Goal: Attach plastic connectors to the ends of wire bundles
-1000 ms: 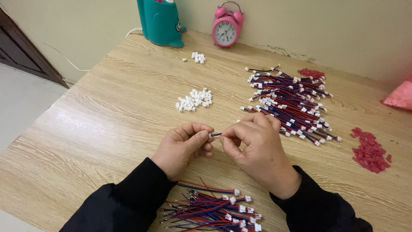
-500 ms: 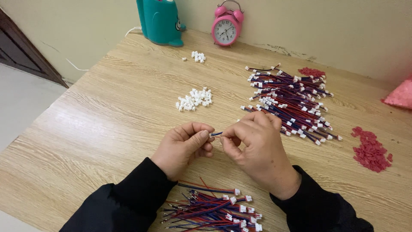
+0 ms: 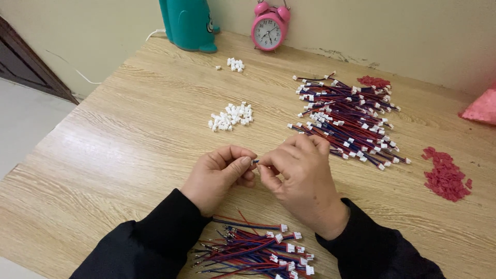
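Wooden table [image 3: 129, 155] bears two wire bundles; left hand [image 3: 219, 175] and right hand [image 3: 302, 178] pinch one connector [image 3: 255, 161].

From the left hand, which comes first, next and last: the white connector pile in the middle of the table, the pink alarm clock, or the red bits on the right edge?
Measured from the left hand in the head view:
1. White connector pile, just beyond the hand, mid-table.
2. Pink alarm clock, at the far wall, ahead and slightly right.
3. Red bits, far across to the right, past the right hand.
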